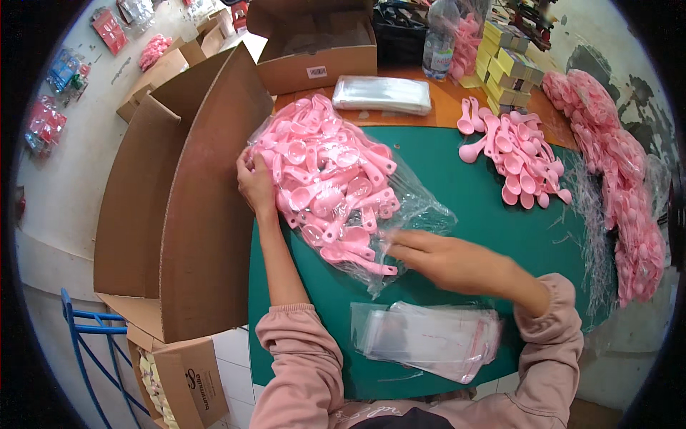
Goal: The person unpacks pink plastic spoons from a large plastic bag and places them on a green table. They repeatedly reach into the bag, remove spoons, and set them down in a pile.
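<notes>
A big clear plastic bag (421,204) full of pink measuring spoons (321,164) lies in front of me on the green tabletop (286,343). At its left side my left hand (256,182) is closed on the plastic, fingers bent at the bag's edge. My right hand (450,263) reaches in from the right, its fingers closed on the bag's loose plastic near the lower spoons; its fingertips are partly hidden. Between my forearms lies a stack of small clear plastic sleeves (429,339). A loose heap of pink spoons (518,157) sits at the right.
A tall open cardboard box (204,193) stands along the left edge. Behind the bag are another cardboard box (318,61), a packet of clear sleeves (382,95), a water bottle (439,43) and yellow stacks (511,68). Bundles of bagged pink spoons (618,193) hang over the right edge.
</notes>
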{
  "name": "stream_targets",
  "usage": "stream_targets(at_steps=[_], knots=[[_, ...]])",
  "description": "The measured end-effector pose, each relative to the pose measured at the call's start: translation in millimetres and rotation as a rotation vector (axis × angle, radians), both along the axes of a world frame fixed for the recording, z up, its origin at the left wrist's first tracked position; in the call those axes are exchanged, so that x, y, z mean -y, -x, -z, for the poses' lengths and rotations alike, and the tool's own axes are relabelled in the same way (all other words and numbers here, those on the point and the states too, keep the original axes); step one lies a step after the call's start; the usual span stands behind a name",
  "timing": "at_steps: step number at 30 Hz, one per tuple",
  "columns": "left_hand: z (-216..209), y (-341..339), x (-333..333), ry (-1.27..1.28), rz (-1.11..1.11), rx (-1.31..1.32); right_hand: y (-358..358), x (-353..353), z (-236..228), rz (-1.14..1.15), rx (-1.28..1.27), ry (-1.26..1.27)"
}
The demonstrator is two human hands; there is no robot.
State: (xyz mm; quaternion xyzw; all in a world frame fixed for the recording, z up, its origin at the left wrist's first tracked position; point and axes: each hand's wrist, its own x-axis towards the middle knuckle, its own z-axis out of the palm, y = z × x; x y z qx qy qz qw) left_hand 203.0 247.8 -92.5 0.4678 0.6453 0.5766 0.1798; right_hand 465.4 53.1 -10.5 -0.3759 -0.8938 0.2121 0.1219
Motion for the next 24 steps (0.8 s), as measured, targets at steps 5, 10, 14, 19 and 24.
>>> stream_targets(at_steps=[5,10,14,19,24], knots=[[-6.6,-4.9,3.0,-0.210,0.184,0.170,34.0,-61.4,38.8,0.210,0.256,-0.327],[-7.4,-4.2,2.8,-0.248,0.160,0.207,37.9,-61.8,39.8,0.305,0.058,-0.301],[0.3,2.6,-4.9,-0.281,0.107,0.299,17.6,-20.0,43.0,0.229,0.034,-0.217],[2.8,6.7,-8.7,-0.252,0.087,0.270,-11.8,12.5,19.1,0.156,-0.119,0.042],[1.7,1.1,-7.3,-0.241,0.122,0.385,-49.1,15.7,5.6,0.120,-0.075,0.140]])
